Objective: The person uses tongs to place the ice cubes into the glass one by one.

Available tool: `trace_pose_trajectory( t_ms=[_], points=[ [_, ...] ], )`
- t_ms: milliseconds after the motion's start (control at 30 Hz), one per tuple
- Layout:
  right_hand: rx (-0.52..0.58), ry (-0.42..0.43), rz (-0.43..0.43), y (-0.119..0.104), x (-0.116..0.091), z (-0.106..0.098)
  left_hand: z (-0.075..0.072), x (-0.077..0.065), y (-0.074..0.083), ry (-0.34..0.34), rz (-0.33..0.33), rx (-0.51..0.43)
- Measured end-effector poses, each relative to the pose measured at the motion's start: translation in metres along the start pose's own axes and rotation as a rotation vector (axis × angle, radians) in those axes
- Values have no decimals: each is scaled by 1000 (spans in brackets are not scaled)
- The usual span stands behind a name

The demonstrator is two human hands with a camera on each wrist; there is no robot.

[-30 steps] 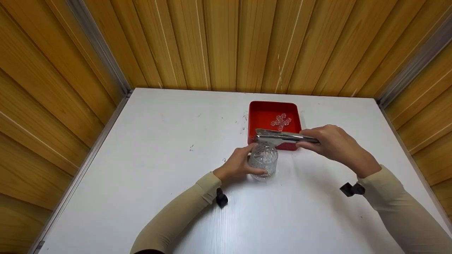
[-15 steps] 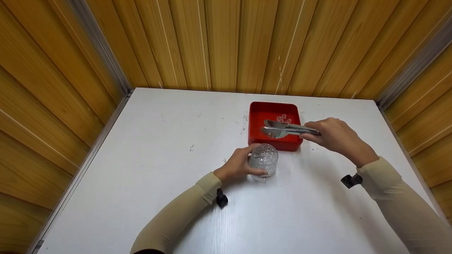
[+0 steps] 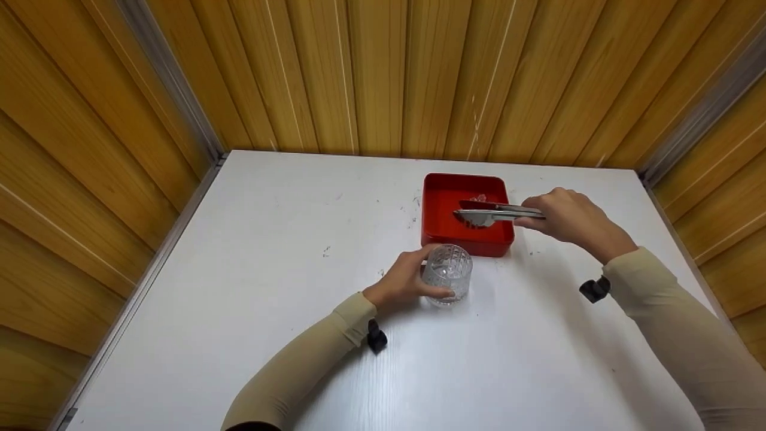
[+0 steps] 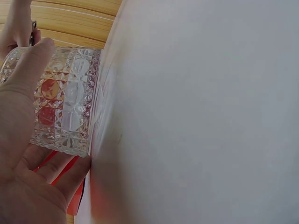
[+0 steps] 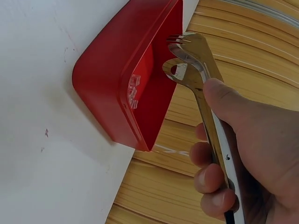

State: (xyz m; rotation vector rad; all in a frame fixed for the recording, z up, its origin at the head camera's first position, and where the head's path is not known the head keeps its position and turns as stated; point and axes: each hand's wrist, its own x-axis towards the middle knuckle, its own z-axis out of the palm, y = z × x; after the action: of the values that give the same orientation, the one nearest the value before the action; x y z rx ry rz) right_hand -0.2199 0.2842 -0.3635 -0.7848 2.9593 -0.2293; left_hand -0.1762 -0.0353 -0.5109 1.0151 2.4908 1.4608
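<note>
My left hand (image 3: 409, 280) holds a clear patterned drinking glass (image 3: 450, 272) upright on the table, thumb on the near side and fingers on the far side. In the left wrist view the cut-pattern wall of the glass (image 4: 65, 102) sits between thumb and fingers. With my right hand (image 3: 565, 216) I grip metal tongs (image 3: 502, 212), whose tips hang over a red square tray (image 3: 440, 230). Their ends stand slightly apart in the right wrist view, and I see nothing between them. Several clear ice-like cubes (image 5: 133, 91) lie in the tray, partly hidden by the tongs in the head view.
The white table (image 3: 287, 239) reaches back to a wood-panelled wall (image 3: 374, 78), with panels on both sides too. The tray stands just behind the glass, near the table's far edge. Small dark marks (image 3: 326, 251) dot the tabletop.
The right hand has moved the tongs from above the glass back and to the right, over the tray. The left hand and the glass have stayed in place.
</note>
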Motion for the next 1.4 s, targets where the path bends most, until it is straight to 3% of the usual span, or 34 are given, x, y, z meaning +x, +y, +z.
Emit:
trace_pose_trajectory(
  t_ms=[367, 800, 1400],
  points=[
    [-22, -102, 45, 9, 20, -5, 0, 1, 1, 0, -2, -13],
    [-21, -151, 103, 16, 32, -1, -1, 0, 2, 1, 1, -14],
    [-13, -159, 114, 20, 41, 5, -2, 1, 0, -7, -9, -17]
  ],
)
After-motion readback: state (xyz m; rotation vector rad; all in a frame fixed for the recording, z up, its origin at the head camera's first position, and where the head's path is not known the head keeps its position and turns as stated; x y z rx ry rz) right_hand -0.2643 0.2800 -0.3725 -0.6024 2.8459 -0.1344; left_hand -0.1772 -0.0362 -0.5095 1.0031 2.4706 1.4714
